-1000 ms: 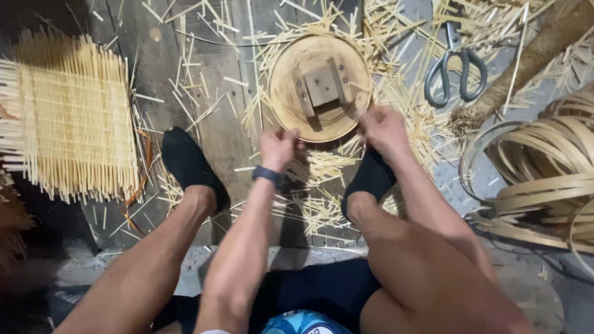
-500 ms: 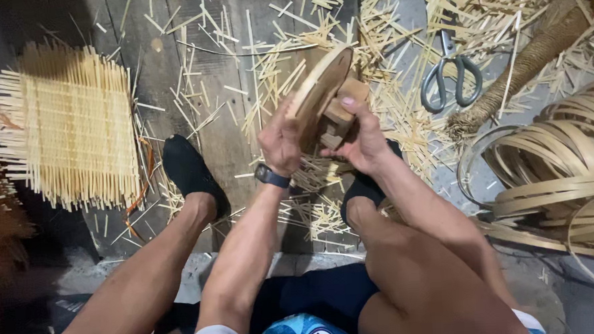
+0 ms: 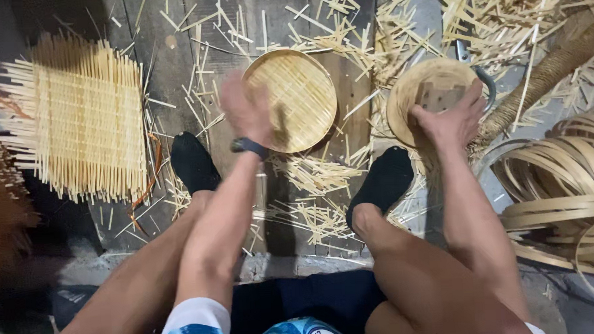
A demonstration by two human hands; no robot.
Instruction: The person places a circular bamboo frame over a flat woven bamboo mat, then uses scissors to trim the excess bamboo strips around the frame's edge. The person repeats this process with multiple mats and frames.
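Note:
A round woven bamboo tray (image 3: 304, 96) lies flat on the dark wooden board between my feet. My left hand (image 3: 244, 112), blurred by motion and wearing a dark wristwatch, hovers at the tray's left rim with nothing in it. My right hand (image 3: 452, 121) grips the lower edge of a round wooden form (image 3: 427, 88) with a square block at its middle. It holds the form tilted over the litter to the right of the tray. My black-socked feet (image 3: 193, 161) rest on the board.
A square woven bamboo mat (image 3: 81, 123) with loose ends lies at the left. Coiled bamboo strips (image 3: 565, 189) are piled at the right, a rope-wrapped stick (image 3: 547, 76) above them. Scissors (image 3: 487, 85) peek out behind the form. Bamboo offcuts litter the board.
Both hands lifted the round piece, which has come apart into two. The woven tray now lies on the board, and my right hand has carried the wooden form to the right.

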